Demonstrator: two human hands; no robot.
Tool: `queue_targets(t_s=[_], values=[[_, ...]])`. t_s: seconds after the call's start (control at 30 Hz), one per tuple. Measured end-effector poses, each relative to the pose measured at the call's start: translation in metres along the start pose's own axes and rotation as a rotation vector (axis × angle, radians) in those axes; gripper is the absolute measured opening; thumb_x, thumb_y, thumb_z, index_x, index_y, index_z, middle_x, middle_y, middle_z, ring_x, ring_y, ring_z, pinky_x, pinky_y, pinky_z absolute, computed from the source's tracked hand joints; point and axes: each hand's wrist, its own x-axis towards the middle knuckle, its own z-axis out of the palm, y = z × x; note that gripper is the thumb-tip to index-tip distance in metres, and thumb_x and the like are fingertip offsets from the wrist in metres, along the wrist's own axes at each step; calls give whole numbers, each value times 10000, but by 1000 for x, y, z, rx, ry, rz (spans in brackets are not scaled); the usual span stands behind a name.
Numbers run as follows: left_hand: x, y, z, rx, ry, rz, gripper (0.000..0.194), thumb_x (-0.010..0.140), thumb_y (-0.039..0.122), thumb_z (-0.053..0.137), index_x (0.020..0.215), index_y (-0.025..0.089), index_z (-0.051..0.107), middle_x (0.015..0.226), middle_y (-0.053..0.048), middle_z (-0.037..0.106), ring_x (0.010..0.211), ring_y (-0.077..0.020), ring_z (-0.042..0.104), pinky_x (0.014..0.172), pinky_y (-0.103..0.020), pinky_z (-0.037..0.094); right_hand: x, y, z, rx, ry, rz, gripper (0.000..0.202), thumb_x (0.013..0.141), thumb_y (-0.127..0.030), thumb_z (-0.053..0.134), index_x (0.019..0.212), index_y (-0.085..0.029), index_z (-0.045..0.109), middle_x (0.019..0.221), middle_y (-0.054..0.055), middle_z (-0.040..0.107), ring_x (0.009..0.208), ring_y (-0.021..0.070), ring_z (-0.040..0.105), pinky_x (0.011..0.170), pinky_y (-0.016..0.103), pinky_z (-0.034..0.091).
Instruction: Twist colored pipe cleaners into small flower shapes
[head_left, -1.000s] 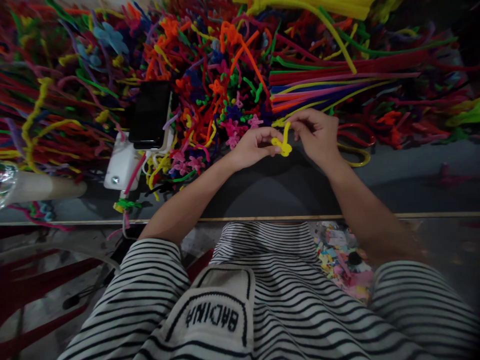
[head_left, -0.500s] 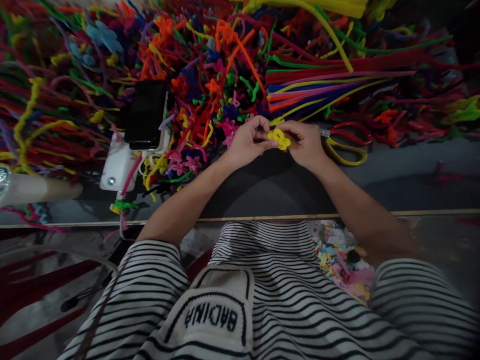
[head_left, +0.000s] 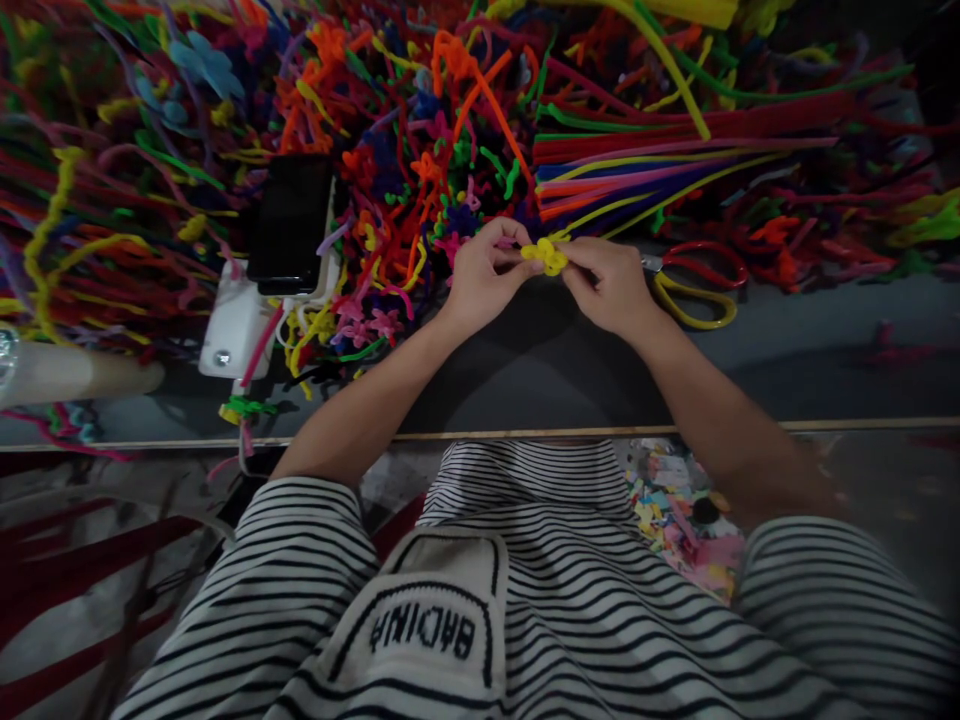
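Observation:
A small yellow pipe-cleaner flower [head_left: 551, 256] made of looped petals is held between my two hands, just above the grey tabletop. My left hand [head_left: 487, 270] pinches its left side with thumb and forefinger. On the other side, my right hand [head_left: 609, 280] grips the flower's right edge, the fingers curled and their tips partly hidden. Close to my right hand lie scissors [head_left: 701, 285] with one red and one yellow handle; their blades are mostly covered. Behind the flower, a bundle of straight pipe cleaners [head_left: 600, 180] in many colours points toward my hands.
A heap of bent pipe cleaners [head_left: 405, 130] fills the back and left of the table [head_left: 540, 380]. On the left are a black phone [head_left: 291, 225], a white charger block [head_left: 232, 325] and a pale cylinder [head_left: 82, 375]. Colourful scraps [head_left: 686, 520] lie below the table edge.
Both hands have shifted slightly left and up with the yellow flower. The flower has turned, so its petals now look more bunched together. The scissors and phone stay in place.

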Motion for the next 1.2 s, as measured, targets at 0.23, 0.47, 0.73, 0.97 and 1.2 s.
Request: queue_targets(t_s=[0.23, 0.47, 0.73, 0.97, 1.2], values=[[1, -7, 0, 5, 49, -29, 498, 878, 616, 789, 1127, 239, 579, 852, -4, 738, 800, -167, 733, 704, -276, 552, -1, -12, -1, 20, -82, 35, 357, 1017, -564, 535, 971, -288, 757, 833, 78, 699, 833, 260, 664, 839, 420, 559], [-5, 2, 8, 93, 63, 90, 455, 936, 651, 694, 1108, 233, 640, 1006, -40, 747, 964, -190, 735, 805, -299, 562, 4, -10, 8, 280, 83, 129, 557, 950, -768, 569, 812, -254, 731, 800, 50, 673, 771, 207, 637, 726, 364, 526], [1, 13, -14, 293, -4, 274, 527, 1055, 664, 456, 1235, 247, 722, 1183, -98, 771, 1164, -232, 722, 1029, -365, 546, 12, 7, 13, 686, 17, 367, 571, 765, -764, 800, 695, -219, 645, 598, -20, 556, 516, 106, 493, 453, 253, 375], [3, 4, -29, 640, -276, 543, 397, 1112, 444, 413, 1262, 264, 733, 1208, -83, 780, 1188, -225, 725, 1075, -415, 543, 17, 9, -3, 689, -367, 354, 366, 841, -511, 841, 738, -197, 685, 618, -19, 611, 557, 96, 520, 490, 227, 410], [-5, 16, -27, 467, -287, 469, 393, 1060, 523, 521, 1136, 210, 745, 1036, -100, 773, 1103, -253, 745, 924, -451, 606, 20, 20, -13, 771, -478, 307, 356, 847, -505, 847, 776, -201, 676, 647, -21, 612, 570, 102, 501, 532, 247, 441]])
